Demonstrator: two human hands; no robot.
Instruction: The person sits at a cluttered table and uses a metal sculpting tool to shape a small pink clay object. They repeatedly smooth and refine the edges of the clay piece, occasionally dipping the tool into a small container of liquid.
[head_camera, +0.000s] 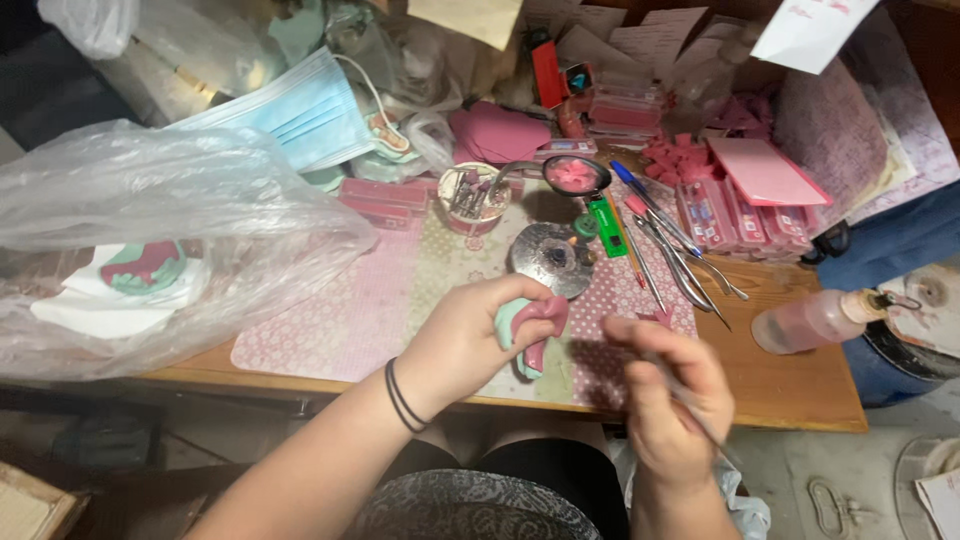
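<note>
clay piece (535, 330) in left hand (470, 335) grip, tool (700, 412) in right hand (665, 400)

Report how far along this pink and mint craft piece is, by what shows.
Done: a similar mint and pink piece lies inside the clear plastic bag. In hand: the left hand holds a pink and mint piece over the patterned mat; the right hand grips a thin tool, blurred. Left: cannot tell; loose pink bits remain behind.

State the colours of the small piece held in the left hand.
Mint green and dark pink, on the small piece in the left hand; head view.
</note>
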